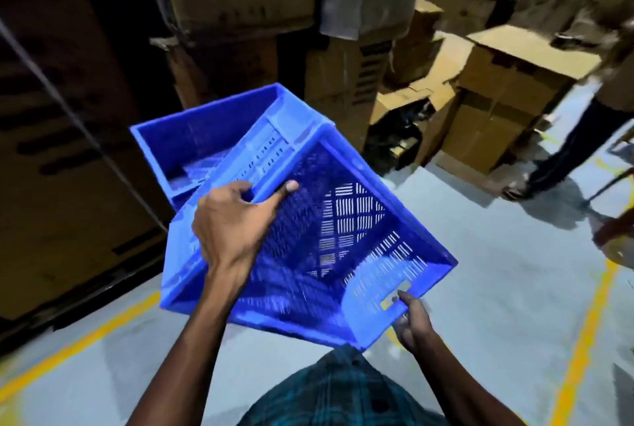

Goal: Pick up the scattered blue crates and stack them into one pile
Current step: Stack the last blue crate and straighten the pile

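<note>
Both hands [236, 219] grip tilted crate [329, 240], opening facing up-left

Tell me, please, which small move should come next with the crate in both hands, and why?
Probably turn the held crate level and square with the lower crate, then lower it in. It is tilted and rotated against it, gripped by the left hand at the rim and the right hand at the handle slot.

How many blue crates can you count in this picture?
2. One crate is held tilted in both hands, nearest the camera; the other crate sits behind it, further left. More may lie outside the view.
</note>
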